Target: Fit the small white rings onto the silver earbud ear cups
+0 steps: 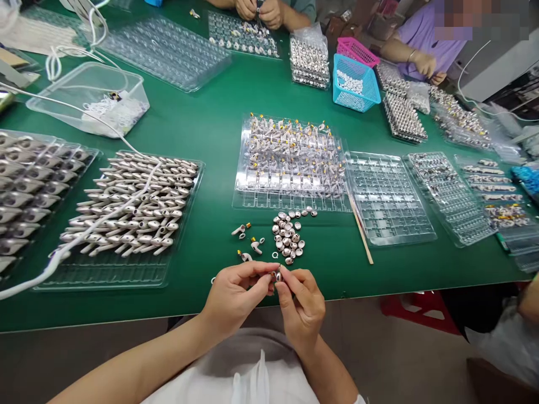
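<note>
Above the front edge of the green table (197, 306), my left hand (236, 292) and my right hand (304, 308) meet fingertip to fingertip. My right thumb and forefinger pinch a small shiny silver earbud cap (278, 276). Against it, my left fingers are closed on a small piece with an orange spot (272, 276), mostly hidden, perhaps an earbud part. Just beyond lies a loose pile of silver caps (288, 238). To its left are several earbud shells, one of them (256, 245) beside small white rings (275, 255).
A stack of clear trays (290, 160) with earbud parts stands ahead. At left, a tray holds rows of silver stems (135, 207), crossed by a white cable (96, 221). A wooden stick (362, 233) lies by another clear tray (391, 196). Co-workers' hands (269, 12) work across the table.
</note>
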The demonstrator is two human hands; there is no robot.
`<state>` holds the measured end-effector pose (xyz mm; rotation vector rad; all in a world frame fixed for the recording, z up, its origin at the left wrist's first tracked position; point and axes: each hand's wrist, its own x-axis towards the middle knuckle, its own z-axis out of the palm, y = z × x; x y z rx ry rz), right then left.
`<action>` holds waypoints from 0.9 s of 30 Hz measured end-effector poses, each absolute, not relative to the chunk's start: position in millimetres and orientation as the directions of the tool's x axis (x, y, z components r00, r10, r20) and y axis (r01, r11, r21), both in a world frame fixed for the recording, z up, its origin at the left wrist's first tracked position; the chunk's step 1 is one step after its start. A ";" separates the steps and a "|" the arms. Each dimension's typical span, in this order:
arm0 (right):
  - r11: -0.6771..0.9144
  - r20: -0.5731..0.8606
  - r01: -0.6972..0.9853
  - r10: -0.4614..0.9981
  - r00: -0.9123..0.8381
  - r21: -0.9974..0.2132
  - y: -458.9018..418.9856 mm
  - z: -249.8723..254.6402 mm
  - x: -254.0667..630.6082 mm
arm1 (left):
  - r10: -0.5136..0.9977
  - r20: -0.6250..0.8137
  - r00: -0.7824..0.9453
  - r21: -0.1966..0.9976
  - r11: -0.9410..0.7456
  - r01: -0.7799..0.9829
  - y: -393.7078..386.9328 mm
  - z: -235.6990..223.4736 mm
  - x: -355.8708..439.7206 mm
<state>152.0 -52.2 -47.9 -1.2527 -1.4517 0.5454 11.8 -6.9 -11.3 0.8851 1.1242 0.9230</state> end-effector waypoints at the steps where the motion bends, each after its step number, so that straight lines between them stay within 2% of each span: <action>1: 0.358 0.447 0.419 0.884 0.135 -0.834 -52.0 -48.0 152.1 | 0.926 -0.336 0.174 0.924 0.359 -0.129 -6.8 -11.6 11.8; 6: 0.470 0.592 0.573 0.805 0.033 -0.671 -51.4 -49.1 152.0 | 0.932 -0.333 0.142 0.934 0.347 -0.082 -7.2 -12.7 13.4; 11: 0.501 0.651 0.649 0.759 -0.013 -0.572 -51.3 -53.8 150.7 | 0.912 -0.387 0.137 0.907 0.404 -0.121 -6.9 -11.2 14.9; 19: 0.498 0.666 0.675 0.746 -0.014 -0.544 -50.4 -55.8 153.4 | 0.857 -0.485 0.176 0.830 0.514 -0.215 -1.6 -2.9 19.6; 27: 0.488 0.637 0.696 0.769 -0.057 -0.527 -46.6 -52.2 166.2 | 0.823 -0.482 0.301 0.813 0.548 -0.196 3.4 2.7 15.7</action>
